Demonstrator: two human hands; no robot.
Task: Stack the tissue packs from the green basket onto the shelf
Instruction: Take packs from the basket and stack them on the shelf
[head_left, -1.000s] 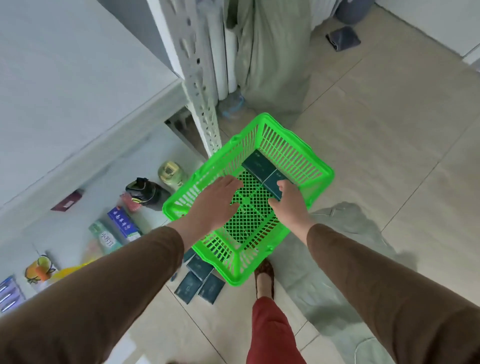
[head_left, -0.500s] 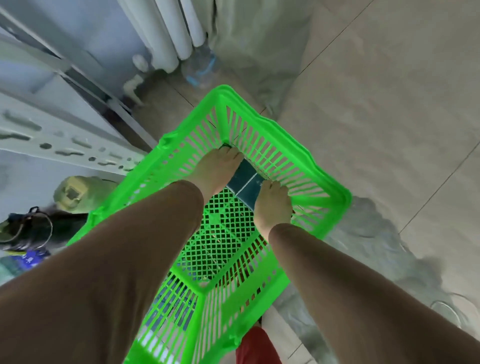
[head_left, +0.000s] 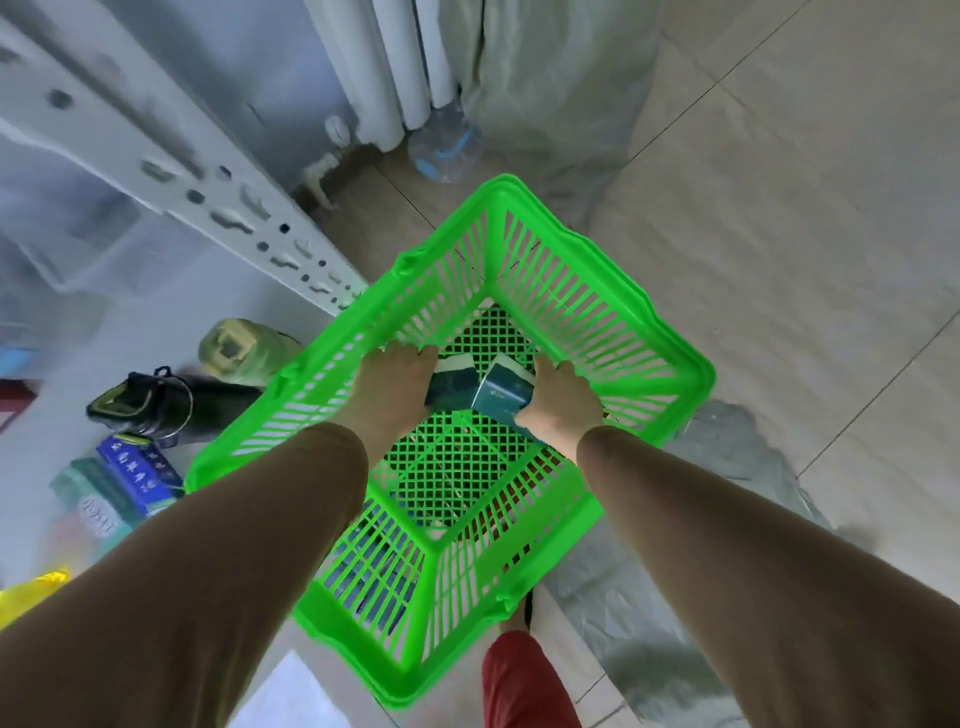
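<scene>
1. While both brown sleeves reach down from the near edge, the green basket (head_left: 670, 332) sits on the floor below them, its mesh bottom mostly bare.
2. Inside it, the left hand (head_left: 395, 379) curls around one dark tissue pack (head_left: 453, 383), though its fingertips are hidden under the pack, so how firm the hold is I cannot tell.
3. Just beside it, the right hand (head_left: 561, 400) wraps its fingers around a second tissue pack (head_left: 503, 399), tilted on edge with its pale end up; the two packs touch.
4. Both packs look lifted off the mesh, so the step in hand seems to be carrying this last pair out.
5. Risk: the packs look slick and soft, and a loose one-handed hold could let one slip back into the basket or onto the floor.
6. Risk: the basket's tall slatted walls stand close around both wrists, so a low exit could snag a pack and drag the light basket.
7. Farther left, the shelf (head_left: 218, 202) upright and clutter such as a black bottle (head_left: 156, 408) crowd the approach; a hasty placement could topple things.
</scene>
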